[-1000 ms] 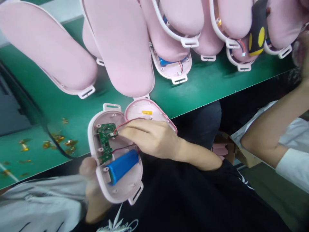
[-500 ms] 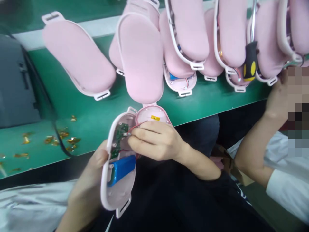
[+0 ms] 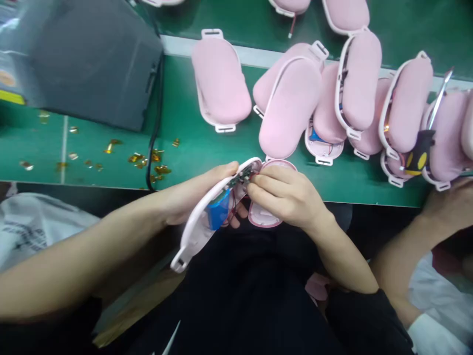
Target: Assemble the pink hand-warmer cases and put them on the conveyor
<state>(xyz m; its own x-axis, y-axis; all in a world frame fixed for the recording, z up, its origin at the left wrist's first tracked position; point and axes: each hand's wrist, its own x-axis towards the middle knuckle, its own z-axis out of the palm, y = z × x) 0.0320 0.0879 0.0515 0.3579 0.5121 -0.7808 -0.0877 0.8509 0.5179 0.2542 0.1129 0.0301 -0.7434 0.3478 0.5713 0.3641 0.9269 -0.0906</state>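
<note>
My left hand (image 3: pixel 199 191) grips an open pink shell half (image 3: pixel 195 234), thumb along its outer rim and fingertips showing beneath. The shell is tilted on edge above my lap. Inside it sit a blue battery pack (image 3: pixel 219 211) and a green circuit board (image 3: pixel 242 175). My right hand (image 3: pixel 291 197) is closed, its fingertips pinching a thin red wire (image 3: pixel 254 174) at the board's upper end; the fingers partly hide the wire's end. Behind that hand is a second pink shell part (image 3: pixel 264 220), oval and hollow, largely covered.
Several pink padded cases (image 3: pixel 221 81) lie along the green bench (image 3: pixel 236 153), some overlapping. A screwdriver (image 3: pixel 419 153) rests among those at right. Gold-coloured small parts (image 3: pixel 157 157) are scattered near a black cable (image 3: pixel 157 123) and a dark grey box (image 3: pixel 92 64). A co-worker's arm (image 3: pixel 410 246) is at right.
The view has swung left, so the bench items appear further right. The held shell has turned more onto its edge. Both hands keep their hold, the right still at the board's wire.
</note>
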